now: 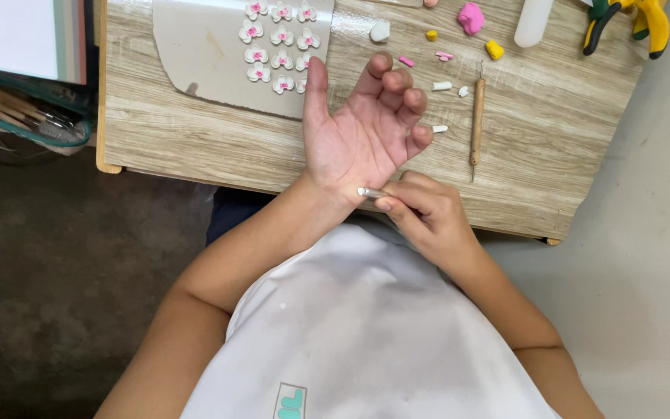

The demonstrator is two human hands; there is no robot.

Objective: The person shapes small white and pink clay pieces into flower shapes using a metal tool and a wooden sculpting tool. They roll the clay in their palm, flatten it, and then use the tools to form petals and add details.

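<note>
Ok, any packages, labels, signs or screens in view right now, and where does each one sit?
Logo patch: on the white shirt at the bottom edge of the view, a small rectangle in teal and grey, partly cut off.
No packages, signs or screens show on the wooden table.

Even, soft light is cast from above across the wooden table point(544, 155) — only faint shadows are seen beneath the curled fingers point(397, 81) of the left hand point(358, 132). The floor beyond is left dim; no glare, focus held sharp throughout.
</note>
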